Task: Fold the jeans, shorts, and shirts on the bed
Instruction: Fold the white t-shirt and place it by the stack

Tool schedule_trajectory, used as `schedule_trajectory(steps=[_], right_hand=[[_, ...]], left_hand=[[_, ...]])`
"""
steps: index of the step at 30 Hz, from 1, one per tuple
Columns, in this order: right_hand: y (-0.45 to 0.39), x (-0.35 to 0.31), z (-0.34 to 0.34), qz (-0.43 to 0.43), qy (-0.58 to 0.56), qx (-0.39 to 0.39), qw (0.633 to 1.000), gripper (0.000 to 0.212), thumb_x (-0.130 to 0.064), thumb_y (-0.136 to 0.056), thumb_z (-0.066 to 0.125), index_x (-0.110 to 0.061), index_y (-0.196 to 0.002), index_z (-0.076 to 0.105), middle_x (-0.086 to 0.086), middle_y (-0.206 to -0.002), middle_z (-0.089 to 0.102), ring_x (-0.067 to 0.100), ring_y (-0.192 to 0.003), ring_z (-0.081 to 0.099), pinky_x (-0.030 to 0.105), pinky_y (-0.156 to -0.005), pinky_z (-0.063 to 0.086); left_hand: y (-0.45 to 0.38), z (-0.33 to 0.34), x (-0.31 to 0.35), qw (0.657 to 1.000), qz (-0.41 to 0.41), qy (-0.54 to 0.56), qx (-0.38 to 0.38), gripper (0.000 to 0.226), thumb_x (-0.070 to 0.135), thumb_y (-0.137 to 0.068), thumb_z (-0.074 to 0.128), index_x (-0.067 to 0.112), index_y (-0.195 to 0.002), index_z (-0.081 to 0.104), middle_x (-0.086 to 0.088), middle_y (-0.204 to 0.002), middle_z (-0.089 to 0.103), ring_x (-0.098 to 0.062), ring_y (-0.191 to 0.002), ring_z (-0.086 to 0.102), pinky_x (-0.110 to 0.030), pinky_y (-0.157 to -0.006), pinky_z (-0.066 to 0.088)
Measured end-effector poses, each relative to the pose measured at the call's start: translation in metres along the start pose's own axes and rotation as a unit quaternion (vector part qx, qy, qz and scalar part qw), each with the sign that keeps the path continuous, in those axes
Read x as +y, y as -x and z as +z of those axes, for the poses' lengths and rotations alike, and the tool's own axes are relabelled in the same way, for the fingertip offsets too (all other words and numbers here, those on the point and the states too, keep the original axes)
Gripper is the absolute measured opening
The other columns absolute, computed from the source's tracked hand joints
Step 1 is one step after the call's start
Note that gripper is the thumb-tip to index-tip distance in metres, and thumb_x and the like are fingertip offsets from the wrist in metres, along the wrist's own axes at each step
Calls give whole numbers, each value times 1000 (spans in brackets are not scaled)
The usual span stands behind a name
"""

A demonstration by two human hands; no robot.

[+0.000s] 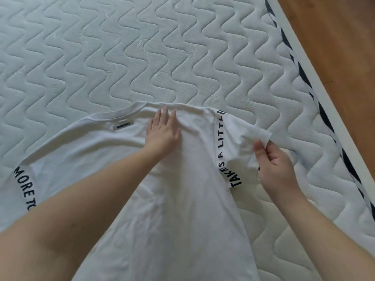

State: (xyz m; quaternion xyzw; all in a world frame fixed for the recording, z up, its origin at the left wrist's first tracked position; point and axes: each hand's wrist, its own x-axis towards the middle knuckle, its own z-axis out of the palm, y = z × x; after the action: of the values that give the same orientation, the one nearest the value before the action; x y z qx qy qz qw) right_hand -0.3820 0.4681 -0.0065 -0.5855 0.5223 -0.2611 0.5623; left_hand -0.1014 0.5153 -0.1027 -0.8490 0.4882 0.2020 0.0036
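Observation:
A white T-shirt (182, 189) lies spread on the quilted mattress (142, 47), collar away from me, with black lettering along both sleeve seams. My left hand (162, 132) lies flat on the shirt just below the collar, fingers straight. My right hand (274, 163) pinches the edge of the right sleeve (249, 142) and lifts it off the mattress, partly folded inward. The left sleeve reaches the frame's left edge. No jeans or shorts are in view.
The mattress's right edge (324, 118) has dark and white striped piping, running diagonally. Beyond it lies a wooden floor (345, 37). Bare quilted mattress stretches beyond the collar.

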Motion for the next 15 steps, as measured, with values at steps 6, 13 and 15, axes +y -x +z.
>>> schedule_trajectory(steps=[6, 13, 15], right_hand=[[30, -37, 55, -90, 24, -38, 995, 17, -37, -96, 47, -37, -97, 64, -13, -48, 52, -1, -42, 45, 16, -47, 36], [59, -52, 111, -150, 133, -59, 978, 37, -35, -99, 40, -13, -117, 64, -14, -54, 47, 14, -49, 50, 33, -52, 42], [65, -56, 122, -176, 158, -60, 970, 44, -38, -99, 36, -12, -122, 63, -3, -58, 54, 22, -52, 52, 37, -52, 40]], left_hand=[[-16, -3, -16, 986, 99, -110, -71, 68, 59, -97, 21, 36, -153, -11, 5, -163, -17, -21, -150, -13, -43, -119, -9], [-28, -28, -21, 972, 144, -124, -140, 87, 65, -91, 38, 32, -154, -12, 4, -161, -24, -25, -149, -17, -51, -120, -2], [-29, -30, -24, 974, 148, -93, -143, 92, 61, -90, 46, 27, -155, -11, 5, -162, -21, -24, -149, -15, -51, -120, 0]])
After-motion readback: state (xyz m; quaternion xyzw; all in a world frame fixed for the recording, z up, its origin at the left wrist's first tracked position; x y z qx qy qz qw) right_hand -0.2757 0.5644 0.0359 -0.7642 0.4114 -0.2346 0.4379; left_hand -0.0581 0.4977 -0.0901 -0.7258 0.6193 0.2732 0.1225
